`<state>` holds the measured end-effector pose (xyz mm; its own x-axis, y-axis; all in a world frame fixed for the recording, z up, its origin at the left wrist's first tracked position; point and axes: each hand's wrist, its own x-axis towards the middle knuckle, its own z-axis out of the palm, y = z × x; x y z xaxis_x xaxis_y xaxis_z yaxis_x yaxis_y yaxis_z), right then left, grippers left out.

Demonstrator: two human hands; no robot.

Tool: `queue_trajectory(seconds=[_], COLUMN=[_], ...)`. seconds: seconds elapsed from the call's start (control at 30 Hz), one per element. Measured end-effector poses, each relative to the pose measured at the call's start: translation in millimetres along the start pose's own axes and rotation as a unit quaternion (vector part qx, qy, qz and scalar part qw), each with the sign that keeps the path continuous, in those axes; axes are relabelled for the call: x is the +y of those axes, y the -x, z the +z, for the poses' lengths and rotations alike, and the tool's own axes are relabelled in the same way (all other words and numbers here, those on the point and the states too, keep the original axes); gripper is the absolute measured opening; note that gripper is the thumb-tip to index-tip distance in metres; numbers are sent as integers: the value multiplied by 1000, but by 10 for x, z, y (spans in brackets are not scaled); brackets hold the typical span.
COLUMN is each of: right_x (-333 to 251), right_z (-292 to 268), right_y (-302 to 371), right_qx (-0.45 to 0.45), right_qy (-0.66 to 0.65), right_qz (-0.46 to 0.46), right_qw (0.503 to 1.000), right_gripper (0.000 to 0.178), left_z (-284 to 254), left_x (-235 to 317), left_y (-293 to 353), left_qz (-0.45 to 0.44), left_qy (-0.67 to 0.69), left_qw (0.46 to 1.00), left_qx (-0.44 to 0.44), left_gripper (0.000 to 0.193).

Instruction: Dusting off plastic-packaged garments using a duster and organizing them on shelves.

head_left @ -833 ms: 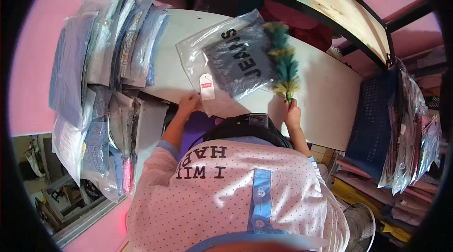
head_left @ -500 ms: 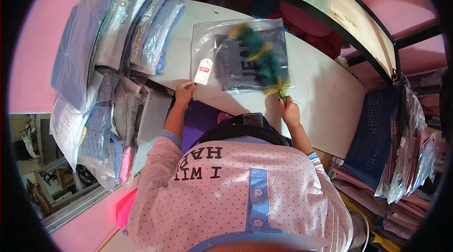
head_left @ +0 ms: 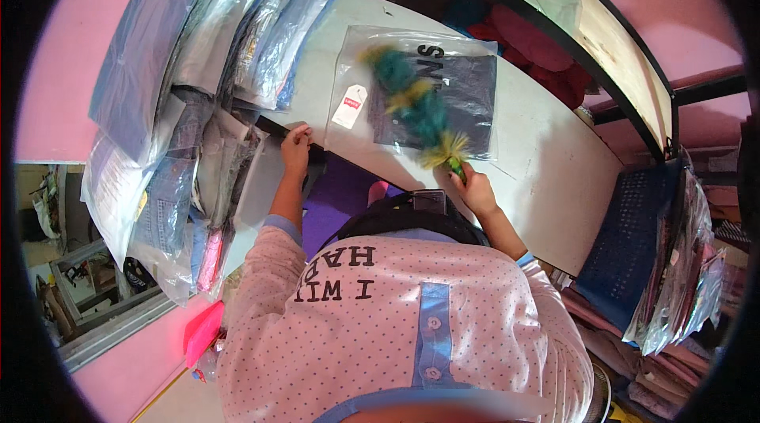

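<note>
- We've got our right hand (head_left: 475, 189) wrapped tight around the handle of a feather duster (head_left: 412, 106), green and yellow plumes, blurred like it's mid-swipe.
- The duster lies across a clear bagged pair of dark jeans (head_left: 443, 90), which sits flat on the white counter (head_left: 546, 146), near the counter's front edge and roughly mid-length.
- A white-and-red hang tag (head_left: 350, 106) pokes out at the bag's left side.
- Our left hand (head_left: 296, 146) rests at the counter's front edge, just left of the bag's lower corner, fingers curled down on the surface; we can't tell if it's pinching the bag or just bracing.
- 1 big stack of bagged clothes (head_left: 198, 51) crowds the counter's left end.
- Our read: we're in the dusting step, brushing off this 1 packet.
- Next move probably needs the left hand keeping the slippery bag from sliding while the duster sweeps toward the far edge, staying clear of the tag.
</note>
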<state>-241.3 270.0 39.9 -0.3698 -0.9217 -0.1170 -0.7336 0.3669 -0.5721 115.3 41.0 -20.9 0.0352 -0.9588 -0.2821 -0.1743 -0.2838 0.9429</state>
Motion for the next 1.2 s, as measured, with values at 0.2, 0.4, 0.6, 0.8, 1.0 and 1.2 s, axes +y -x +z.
queue_trajectory(seconds=[0.2, 0.4, 0.6, 0.8, 1.0, 1.2], right_x=[-122, -231, -190, -327, -409, -432], right_z=[-223, -198, -142, -184, -54, -71], right_y=[-183, -180, -441, -518, -772, -777], right_qx=[-22, -101, 88, -30, 61, -28], right_qy=[68, -14, -27, 66, 27, 108], right_qz=[-38, -124, 15, -126, -17, -39], right_qw=[997, 987, 996, 989, 998, 993], right_gripper=[31, 32, 32, 32, 35, 37], left_z=[-21, -48, 79, 378, 491, 427], left_x=[-21, 66, 358, 571, 560, 501], left_y=[-27, -36, 13, -83, -300, -387], left_qz=[105, 186, 146, 421, 451, 438], left_qy=[-1, -40, -138, -299, -396, -475], left_qw=[994, 980, 976, 856, 788, 745], left_qx=[33, 57, 87, -23, -141, -166], left_gripper=[23, 21, 16, 32, 40, 46])
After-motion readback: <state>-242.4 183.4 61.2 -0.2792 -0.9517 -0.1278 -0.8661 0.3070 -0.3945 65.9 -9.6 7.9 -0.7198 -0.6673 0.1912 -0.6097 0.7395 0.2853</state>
